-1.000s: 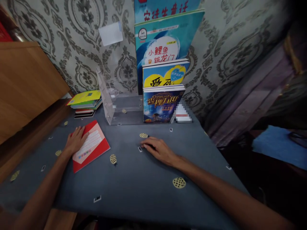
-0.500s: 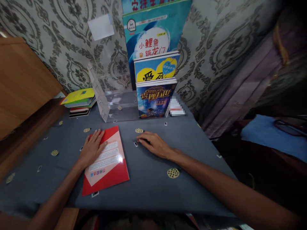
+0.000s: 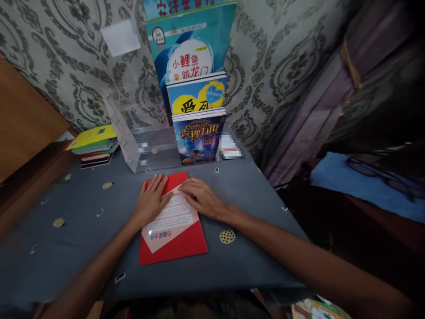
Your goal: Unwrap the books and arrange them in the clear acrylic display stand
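Note:
A red book (image 3: 175,248) with a pale panel of small print lies on the cloth-covered table, angled slightly. My left hand (image 3: 151,199) rests flat on its upper left part, fingers stretched out. Over the upper right part is my right hand (image 3: 202,199), fingers loosely bent and the tips at the cover; a small gap shows beside the thumb. Behind the book stands a clear stepped rack (image 3: 122,133). On the rack's right side, several books stand upright in rows, with a dark blue book (image 3: 199,141) in front and a yellow-and-blue book (image 3: 197,95) behind it.
A stack of thin books (image 3: 94,141) lies left of the rack. A wooden panel (image 3: 26,124) stands at the far left. To the right are a purple curtain (image 3: 299,119) and a blue cloth (image 3: 358,186) with glasses. The table (image 3: 83,243) has a grey patterned cover.
The red book has slid right under my left hand, and my right hand now touches it. The camera view has also shifted a little to the right.

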### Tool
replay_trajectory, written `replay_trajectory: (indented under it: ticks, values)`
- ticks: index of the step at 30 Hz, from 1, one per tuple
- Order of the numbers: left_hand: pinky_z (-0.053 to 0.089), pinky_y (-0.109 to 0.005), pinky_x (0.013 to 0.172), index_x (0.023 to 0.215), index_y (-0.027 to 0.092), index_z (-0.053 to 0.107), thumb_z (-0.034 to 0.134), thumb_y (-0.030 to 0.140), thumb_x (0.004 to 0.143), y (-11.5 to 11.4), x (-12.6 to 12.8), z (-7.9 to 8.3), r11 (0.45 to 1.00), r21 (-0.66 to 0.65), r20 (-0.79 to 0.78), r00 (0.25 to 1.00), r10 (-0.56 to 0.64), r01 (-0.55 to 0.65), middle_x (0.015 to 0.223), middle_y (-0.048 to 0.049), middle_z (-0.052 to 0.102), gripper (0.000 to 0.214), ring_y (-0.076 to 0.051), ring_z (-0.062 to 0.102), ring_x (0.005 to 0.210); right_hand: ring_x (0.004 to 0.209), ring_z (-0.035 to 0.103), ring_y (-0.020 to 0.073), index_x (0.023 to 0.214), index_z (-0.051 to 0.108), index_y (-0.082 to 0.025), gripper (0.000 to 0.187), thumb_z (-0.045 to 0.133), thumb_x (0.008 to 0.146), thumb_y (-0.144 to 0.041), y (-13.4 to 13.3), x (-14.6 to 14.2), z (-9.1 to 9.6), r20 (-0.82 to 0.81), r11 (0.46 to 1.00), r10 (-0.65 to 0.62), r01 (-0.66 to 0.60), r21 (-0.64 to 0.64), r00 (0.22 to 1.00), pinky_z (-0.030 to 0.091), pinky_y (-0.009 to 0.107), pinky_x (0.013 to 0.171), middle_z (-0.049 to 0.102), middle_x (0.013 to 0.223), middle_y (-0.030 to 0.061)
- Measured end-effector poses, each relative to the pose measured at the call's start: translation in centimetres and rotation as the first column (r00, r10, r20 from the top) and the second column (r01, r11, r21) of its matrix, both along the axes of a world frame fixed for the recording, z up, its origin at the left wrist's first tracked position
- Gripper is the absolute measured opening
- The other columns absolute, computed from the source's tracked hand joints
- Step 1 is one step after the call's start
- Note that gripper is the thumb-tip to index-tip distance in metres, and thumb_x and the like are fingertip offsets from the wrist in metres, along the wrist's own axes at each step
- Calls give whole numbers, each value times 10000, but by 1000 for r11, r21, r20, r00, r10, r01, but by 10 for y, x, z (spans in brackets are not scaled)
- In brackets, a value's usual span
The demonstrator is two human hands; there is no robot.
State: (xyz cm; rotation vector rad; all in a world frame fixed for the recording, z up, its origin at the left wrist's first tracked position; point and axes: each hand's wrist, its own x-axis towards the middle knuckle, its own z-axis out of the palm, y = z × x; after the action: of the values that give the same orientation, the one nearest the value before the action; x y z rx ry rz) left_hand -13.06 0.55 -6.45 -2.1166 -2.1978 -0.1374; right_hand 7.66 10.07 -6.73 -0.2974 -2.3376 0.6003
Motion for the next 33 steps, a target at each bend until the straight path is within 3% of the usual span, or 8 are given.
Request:
replay_trajectory:
  ticks: [5, 10, 17, 22, 25, 33]
  values:
    - [275, -562, 1193, 1510, 181, 404, 321, 438, 1033, 27, 27, -2, 998, 27, 9, 998, -55, 54, 1587, -146, 389, 548, -287, 303, 1501, 1071, 621, 247, 1095, 680, -142, 241, 472, 974, -158, 10, 6, 0, 142, 997, -74, 69, 42, 987, 491, 436, 964, 720, 1086, 128]
    - [271, -562, 1197, 1484, 174, 438, 290, 344, 1038, 42, 46, -5, 994, 62, 51, 994, -93, 90, 1585, -139, 397, 500, -274, 304, 1502, 1255, 556, 273, 1301, 610, -109, 373, 450, 978, -202, 20, 12, -1, 264, 976, -219, 210, 61, 939, 434, 489, 1079, 647, 1303, 178]
    - [285, -547, 1199, 1466, 158, 463, 296, 332, 1033, 38, 36, -11, 976, 123, 130, 972, -196, 181, 1571, -137, 418, 495, -253, 331, 1491, 1445, 402, 273, 1425, 512, -52, 477, 413, 1002, -249, 20, 11, 2, 420, 958, -285, 258, 122, 861, 316, 485, 1196, 494, 1503, 206]
    - [308, -546, 1193, 1454, 158, 484, 305, 320, 1025, 35, 33, -12, 967, 152, 114, 968, -222, 204, 1547, -137, 457, 492, -262, 360, 1476, 1473, 344, 340, 1449, 471, -9, 565, 453, 1001, -354, 11, 12, 8, 498, 900, -432, 393, 189, 752, 281, 526, 1200, 404, 1547, 256]
    - [333, -537, 1184, 1444, 151, 494, 312, 327, 1024, 34, 33, -11, 963, 167, 107, 967, -232, 213, 1532, -134, 479, 490, -266, 379, 1466, 1480, 326, 346, 1466, 450, -22, 589, 457, 1004, -387, 9, 13, 12, 531, 886, -455, 421, 193, 715, 272, 546, 1192, 380, 1562, 249]
    - [334, -521, 1190, 1441, 158, 495, 303, 349, 1026, 32, 31, -8, 960, 172, 99, 966, -240, 221, 1520, -130, 496, 496, -266, 399, 1454, 1438, 398, 297, 1430, 499, -76, 538, 496, 996, -394, 22, 27, 15, 521, 904, -406, 414, 109, 750, 299, 532, 1168, 460, 1534, 186]
